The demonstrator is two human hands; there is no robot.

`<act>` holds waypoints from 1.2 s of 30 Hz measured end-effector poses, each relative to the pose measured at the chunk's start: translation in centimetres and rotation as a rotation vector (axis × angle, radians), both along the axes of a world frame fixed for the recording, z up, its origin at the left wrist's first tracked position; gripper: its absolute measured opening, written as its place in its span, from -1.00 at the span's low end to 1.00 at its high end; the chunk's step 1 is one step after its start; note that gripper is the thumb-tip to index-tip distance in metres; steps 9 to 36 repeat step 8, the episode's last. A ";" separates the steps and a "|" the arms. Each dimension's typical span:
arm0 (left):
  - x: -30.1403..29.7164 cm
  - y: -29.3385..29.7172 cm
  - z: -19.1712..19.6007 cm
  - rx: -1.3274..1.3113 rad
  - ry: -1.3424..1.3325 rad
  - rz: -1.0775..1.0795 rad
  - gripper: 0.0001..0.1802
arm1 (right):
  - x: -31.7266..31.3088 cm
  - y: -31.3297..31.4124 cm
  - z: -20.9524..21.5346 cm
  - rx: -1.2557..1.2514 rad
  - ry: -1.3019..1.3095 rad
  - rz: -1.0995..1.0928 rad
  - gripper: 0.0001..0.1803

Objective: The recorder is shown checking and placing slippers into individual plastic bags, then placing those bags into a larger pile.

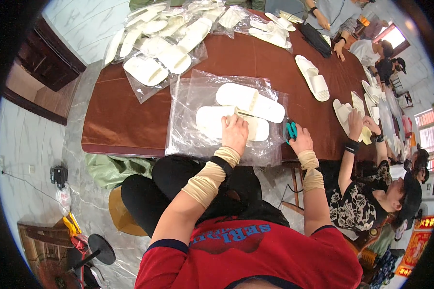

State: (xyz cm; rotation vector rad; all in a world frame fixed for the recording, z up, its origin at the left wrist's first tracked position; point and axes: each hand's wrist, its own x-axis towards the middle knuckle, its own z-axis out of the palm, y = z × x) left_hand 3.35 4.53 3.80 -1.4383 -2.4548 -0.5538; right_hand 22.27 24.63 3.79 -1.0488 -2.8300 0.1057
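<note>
In front of me a pair of white slippers lies side by side over a clear plastic bag (182, 139). The far slipper (270, 110) is uncovered by my hands. On the near slipper (208, 118), my left hand (235, 132) rests with curled fingers at its strap, hiding part of it. My right hand (302, 140) is closed around teal-handled scissors (291, 130), just right of the pair; the blades cannot be made out. Whether the pair lies in the bag or on top of it, I cannot tell.
A heap of bagged white slippers (159, 53) covers the table's far left. One loose slipper (313, 78) lies on the brown tablecloth (125, 115) to the right. Beside me a co-worker's hands (356, 126) handle another slipper (341, 114). Another person's hand (340, 49) rests near a black pouch (315, 41).
</note>
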 end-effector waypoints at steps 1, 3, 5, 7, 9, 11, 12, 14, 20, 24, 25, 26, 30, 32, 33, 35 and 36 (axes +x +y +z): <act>0.1 -0.2 -0.3 0.000 -0.001 0.003 -0.79 | 0.2 -0.3 0.0 -0.073 0.028 -0.071 -0.38; 0.3 -0.1 -0.6 0.020 0.023 0.010 -0.84 | 1.1 0.8 -0.3 -0.133 0.056 -0.133 -0.38; 0.2 -0.2 -0.5 0.058 -0.045 -0.030 -0.86 | 2.9 2.9 -0.6 -1.114 0.574 -0.377 -0.37; 0.2 -0.6 -0.4 0.083 -0.177 -0.076 -0.84 | 3.9 3.0 -1.1 -1.194 0.623 -0.291 -0.29; 0.2 -0.8 -0.4 0.078 -0.241 -0.079 -0.81 | 4.1 2.7 -1.0 -1.275 0.679 -0.204 -0.22; 0.2 -0.8 -0.4 0.078 -0.241 -0.079 -0.81 | 4.1 2.7 -1.0 -1.275 0.679 -0.204 -0.22; 0.2 -0.8 -0.4 0.078 -0.241 -0.079 -0.81 | 4.1 2.7 -1.0 -1.275 0.679 -0.204 -0.22; 0.2 -0.8 -0.4 0.078 -0.241 -0.079 -0.81 | 4.1 2.7 -1.0 -1.275 0.679 -0.204 -0.22; 0.2 -0.8 -0.4 0.078 -0.241 -0.079 -0.81 | 4.1 2.7 -1.0 -1.275 0.679 -0.204 -0.22; 0.2 -0.8 -0.4 0.078 -0.241 -0.079 -0.81 | 4.1 2.7 -1.0 -1.275 0.679 -0.204 -0.22; 0.2 -0.8 -0.4 0.078 -0.241 -0.079 -0.81 | 4.1 2.7 -1.0 -1.275 0.679 -0.204 -0.22; 0.2 -0.8 -0.4 0.078 -0.241 -0.079 -0.81 | 4.1 2.7 -1.0 -1.275 0.679 -0.204 -0.22; 0.2 -0.8 -0.4 0.078 -0.241 -0.079 -0.81 | 4.1 2.7 -1.0 -1.275 0.679 -0.204 -0.22; 0.2 -0.8 -0.4 0.078 -0.241 -0.079 -0.81 | 4.1 2.7 -1.0 -1.275 0.679 -0.204 -0.22; 0.2 -0.8 -0.4 0.078 -0.241 -0.079 -0.81 | 4.1 2.7 -1.0 -1.275 0.679 -0.204 -0.22; 0.2 -0.8 -0.4 0.078 -0.241 -0.079 -0.81 | 4.1 2.7 -1.0 -1.275 0.679 -0.204 -0.22; 0.2 -0.8 -0.4 0.078 -0.241 -0.079 -0.81 | 4.1 2.7 -1.0 -1.275 0.679 -0.204 -0.22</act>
